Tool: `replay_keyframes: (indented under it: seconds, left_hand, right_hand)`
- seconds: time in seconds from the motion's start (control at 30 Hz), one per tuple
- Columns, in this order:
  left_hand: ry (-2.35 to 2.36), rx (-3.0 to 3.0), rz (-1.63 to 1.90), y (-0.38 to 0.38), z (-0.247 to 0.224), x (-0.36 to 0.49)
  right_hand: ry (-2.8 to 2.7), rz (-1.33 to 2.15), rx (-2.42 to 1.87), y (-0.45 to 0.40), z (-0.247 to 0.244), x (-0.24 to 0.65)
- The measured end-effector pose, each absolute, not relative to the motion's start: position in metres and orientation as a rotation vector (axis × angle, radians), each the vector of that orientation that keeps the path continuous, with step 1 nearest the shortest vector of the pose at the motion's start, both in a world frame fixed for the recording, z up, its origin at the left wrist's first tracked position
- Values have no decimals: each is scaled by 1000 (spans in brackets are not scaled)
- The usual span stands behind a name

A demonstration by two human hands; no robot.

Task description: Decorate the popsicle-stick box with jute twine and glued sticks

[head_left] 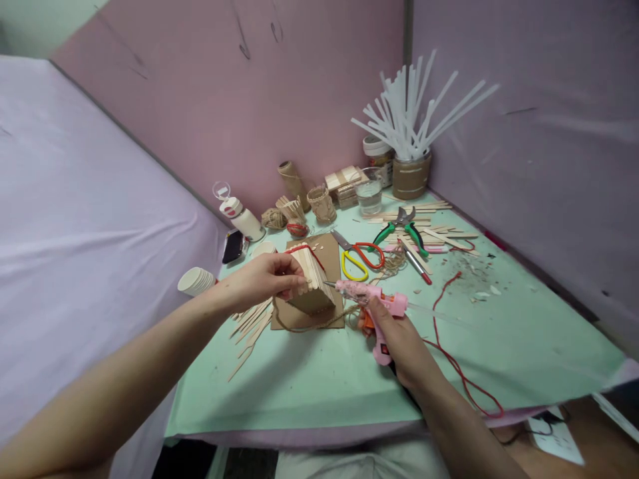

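Observation:
A small house-like model of wooden sticks stands on a brown cardboard piece, with red cord along its upper edge. My left hand is at the model's roof, its fingers pinched together; what they hold, if anything, is too small to name. My right hand grips a pink glue gun, its nozzle pointing left, close to the roof's right edge. A twine strand runs in front of the model, over the cardboard.
Scissors, green-handled pruners, a craft knife and loose sticks lie right of the model. Behind stand a water glass, a jar of white strips and a white bottle. Red cord lies at right.

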State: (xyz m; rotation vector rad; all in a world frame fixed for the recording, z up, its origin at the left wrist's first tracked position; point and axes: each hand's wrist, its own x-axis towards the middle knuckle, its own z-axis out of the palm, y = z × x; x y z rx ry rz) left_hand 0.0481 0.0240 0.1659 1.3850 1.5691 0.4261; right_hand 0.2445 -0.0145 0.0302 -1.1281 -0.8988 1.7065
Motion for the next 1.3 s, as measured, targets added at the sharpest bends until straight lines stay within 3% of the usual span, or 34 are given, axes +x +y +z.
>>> replay_keyframes:
  seconds: [1.3]
  left_hand:
    - [1666, 1496, 130, 34, 162, 58]
  right_hand:
    - [-932, 1761, -1120, -7, 23, 243]
